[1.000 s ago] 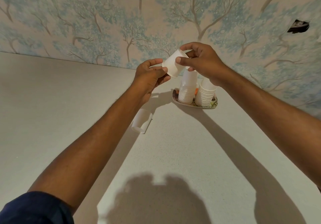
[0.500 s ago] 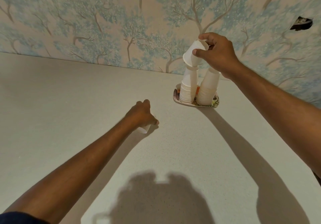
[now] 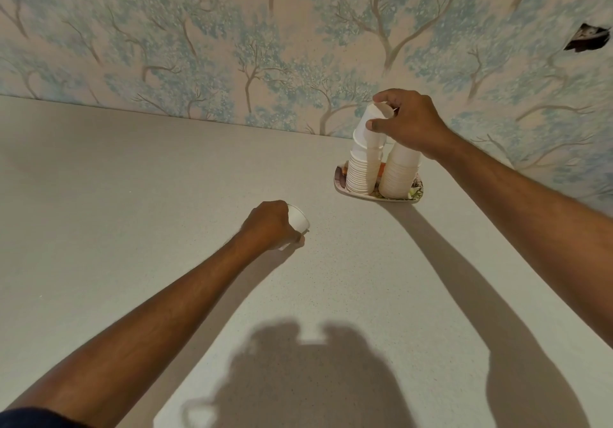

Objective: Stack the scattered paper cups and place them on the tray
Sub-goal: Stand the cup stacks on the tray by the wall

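Two stacks of white paper cups stand upside down on a small patterned tray [image 3: 341,186] near the wall. My right hand [image 3: 409,122] grips a white paper cup [image 3: 368,129], mouth down, on top of the left stack [image 3: 360,170]. The right stack [image 3: 399,173] stands beside it, partly behind my wrist. On the table to the left, my left hand [image 3: 270,225] is closed around another white paper cup [image 3: 297,222], which lies low at the tabletop. Most of that cup is hidden by my fingers.
The grey speckled table [image 3: 132,195] runs up to a wall with blue tree wallpaper [image 3: 232,46]. A dark hole [image 3: 587,41] shows in the wall at the upper right. My shadow falls across the table's near part.
My right hand carried its cup from mid-air down onto the left stack. My left hand let go of that cup, dropped to the table and closed on the lying cup.
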